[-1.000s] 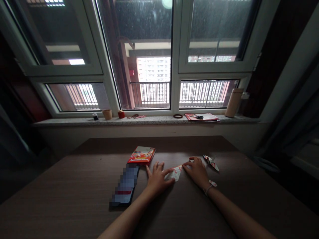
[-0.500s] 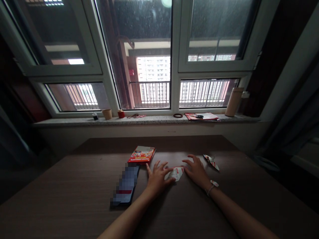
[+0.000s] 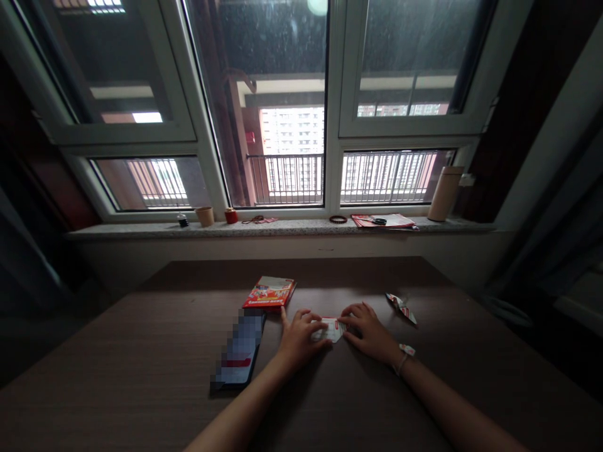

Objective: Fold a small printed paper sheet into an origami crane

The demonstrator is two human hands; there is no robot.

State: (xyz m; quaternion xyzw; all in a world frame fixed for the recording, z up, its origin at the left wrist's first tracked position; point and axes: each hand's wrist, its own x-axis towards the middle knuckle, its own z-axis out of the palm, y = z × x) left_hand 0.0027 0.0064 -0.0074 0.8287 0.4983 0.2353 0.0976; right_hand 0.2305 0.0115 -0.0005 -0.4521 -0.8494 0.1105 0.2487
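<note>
A small white paper piece with red print (image 3: 331, 329) lies on the table between my hands. My left hand (image 3: 300, 336) rests over its left part, with fingertips and thumb on or beside the paper. The fingers are curved and apart, the outermost one stretched toward the red booklet (image 3: 269, 292). My right hand (image 3: 368, 329) is at the paper's right edge, thumb and fingers apart, fingertips touching or covering that edge. Under both hands, parts of the paper are hidden.
A phone (image 3: 240, 348) lies left of my left arm. A crumpled wrapper (image 3: 401, 307) is beyond my right hand. The windowsill (image 3: 292, 227) behind the brown table (image 3: 141, 351) holds a paper cup (image 3: 204, 216), a red jar (image 3: 230, 216), scissors (image 3: 379, 221) on red sheets and a tall flask (image 3: 445, 193).
My right hand has moved left and down onto the paper's right edge. My left hand has stayed at the paper, its fingers drawn in slightly. The view has shifted a little.
</note>
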